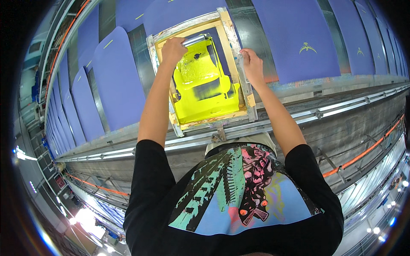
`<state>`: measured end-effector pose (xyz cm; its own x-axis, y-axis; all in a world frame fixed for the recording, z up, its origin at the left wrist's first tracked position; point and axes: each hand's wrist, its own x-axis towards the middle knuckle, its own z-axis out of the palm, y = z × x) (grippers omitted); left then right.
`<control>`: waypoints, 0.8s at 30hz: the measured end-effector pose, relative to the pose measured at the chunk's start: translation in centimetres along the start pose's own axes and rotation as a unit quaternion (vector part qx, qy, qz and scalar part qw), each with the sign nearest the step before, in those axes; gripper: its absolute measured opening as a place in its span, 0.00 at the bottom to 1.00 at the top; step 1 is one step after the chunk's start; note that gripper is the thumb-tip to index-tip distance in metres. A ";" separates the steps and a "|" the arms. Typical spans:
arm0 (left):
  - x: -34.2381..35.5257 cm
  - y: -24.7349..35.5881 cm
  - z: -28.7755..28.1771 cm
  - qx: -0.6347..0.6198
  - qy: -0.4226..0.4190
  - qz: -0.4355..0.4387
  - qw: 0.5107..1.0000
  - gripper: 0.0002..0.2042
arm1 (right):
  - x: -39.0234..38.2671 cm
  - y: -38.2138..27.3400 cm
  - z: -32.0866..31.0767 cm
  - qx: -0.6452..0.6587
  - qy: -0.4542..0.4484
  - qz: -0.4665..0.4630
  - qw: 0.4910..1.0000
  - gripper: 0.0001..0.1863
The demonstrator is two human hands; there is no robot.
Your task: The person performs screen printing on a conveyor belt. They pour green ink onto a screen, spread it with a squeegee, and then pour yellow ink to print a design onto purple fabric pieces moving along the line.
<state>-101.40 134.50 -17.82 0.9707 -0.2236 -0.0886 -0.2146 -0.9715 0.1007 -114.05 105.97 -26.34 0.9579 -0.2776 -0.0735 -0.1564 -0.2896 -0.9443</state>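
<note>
A wooden screen-printing frame (228, 34) lies on the table in front of me, its mesh spread with wet neon-yellow ink (198, 72). At the frame's far end my left hand (174, 50) is closed on a squeegee (195, 41), whose silvery edge shows to the right of my fingers. A dark blot sits in the ink just below it. Over on the frame's right side, my right hand (253, 64) is wrapped around the frame's outer edge. The fingers' undersides are hidden.
Purple-blue cut panels (117, 77) lie in rows on the long dark metal table (258, 42); some bear small yellow marks, such as a crest-like print (307, 48). A metal rail (299, 117) runs along the near edge. Behind me is another rack with an orange hose (363, 151).
</note>
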 end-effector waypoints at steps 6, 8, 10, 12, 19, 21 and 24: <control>-9.5 4.9 1.7 0.035 -0.006 -0.024 0.999 0.20 | 0.6 0.3 -0.4 -0.012 -0.005 0.007 1.000 0.10; -14.1 6.0 2.5 -0.034 0.048 0.009 0.998 0.21 | 0.8 0.4 -0.4 -0.014 0.001 0.002 1.000 0.10; -17.6 6.1 3.5 -0.109 0.098 0.045 0.988 0.21 | 0.5 0.2 -0.2 0.008 0.000 -0.001 1.000 0.11; -20.5 5.8 4.5 -0.107 0.114 0.072 0.985 0.21 | 1.0 0.6 0.2 0.013 0.004 -0.026 1.000 0.11; -26.0 3.6 1.2 -0.156 0.132 0.060 0.977 0.26 | -1.0 -6.4 3.0 -0.036 0.029 -0.088 0.995 0.10; -27.3 0.1 -0.4 -0.168 0.144 0.045 0.974 0.26 | -3.2 -9.8 6.7 -0.020 0.017 -0.076 0.997 0.10; -30.1 -9.1 -4.6 -0.151 0.129 0.030 0.980 0.27 | -7.3 -14.2 16.1 0.029 0.021 -0.083 0.996 0.10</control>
<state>-128.19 150.42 -11.53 0.9605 -0.2149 0.1766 -0.2688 -0.8803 0.3909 -114.96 126.84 -17.56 0.9584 -0.2678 0.0983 0.0195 -0.2822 -0.9591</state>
